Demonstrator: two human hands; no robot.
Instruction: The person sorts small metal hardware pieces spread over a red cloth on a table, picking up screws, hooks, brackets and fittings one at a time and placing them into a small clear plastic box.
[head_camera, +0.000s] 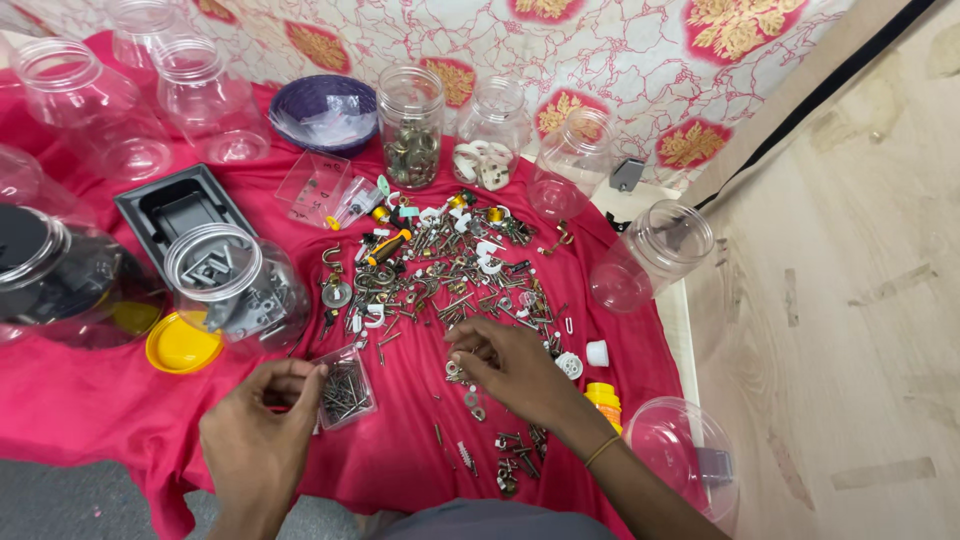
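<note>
Pinching small hardware, our right hand (510, 365) has its grip closed over the screw pile (450, 275); our left hand (262, 415) grips the nail box (345, 392).

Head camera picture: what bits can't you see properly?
- Right hand: its fingertips curl down into the hardware pile, hiding what they pinch.
- Left hand: fingers fold over, so any small piece inside is hidden.
- Dark-filled jar: cut off by the left edge.
- Pile pieces: too small to tell apart.

You see empty clear jars (90, 105) at the back, a purple bowl (325, 112), a black tray (180, 205) and a yellow lid (182, 345) on the red cloth (80, 395).
</note>
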